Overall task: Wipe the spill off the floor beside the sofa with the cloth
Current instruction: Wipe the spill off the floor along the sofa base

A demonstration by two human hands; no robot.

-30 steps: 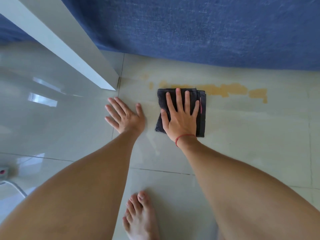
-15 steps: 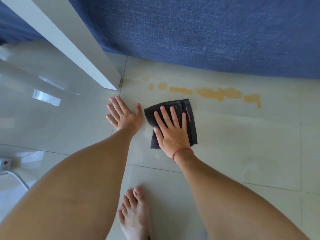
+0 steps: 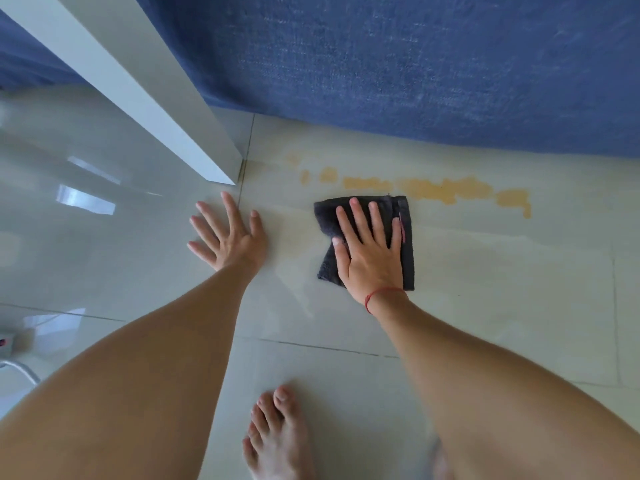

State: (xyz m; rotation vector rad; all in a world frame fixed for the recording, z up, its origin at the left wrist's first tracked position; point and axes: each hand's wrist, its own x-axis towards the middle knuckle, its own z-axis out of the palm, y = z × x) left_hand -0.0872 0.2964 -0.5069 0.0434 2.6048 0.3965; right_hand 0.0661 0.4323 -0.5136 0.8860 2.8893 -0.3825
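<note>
A folded dark grey cloth (image 3: 325, 216) lies flat on the pale tiled floor (image 3: 502, 289). My right hand (image 3: 367, 252) presses down on it with the fingers spread, a red string around the wrist. The cloth's far edge sits just short of a yellow-orange spill (image 3: 446, 190), a streak of patches running left to right in front of the blue sofa (image 3: 415, 64). My left hand (image 3: 228, 237) rests flat and open on the floor to the left of the cloth, holding nothing.
A white panel (image 3: 138, 84) slants down to the floor just beyond my left hand. My bare foot (image 3: 277, 438) stands near the bottom centre. A power strip with a cable (image 3: 8, 341) lies at the left edge. Faint damp streaks mark the tile right of the cloth.
The cloth was on the spill's left end, then was drawn back toward me and left. Now my right hand has pushed it forward and right, up to the spill's near edge. My left hand stayed put.
</note>
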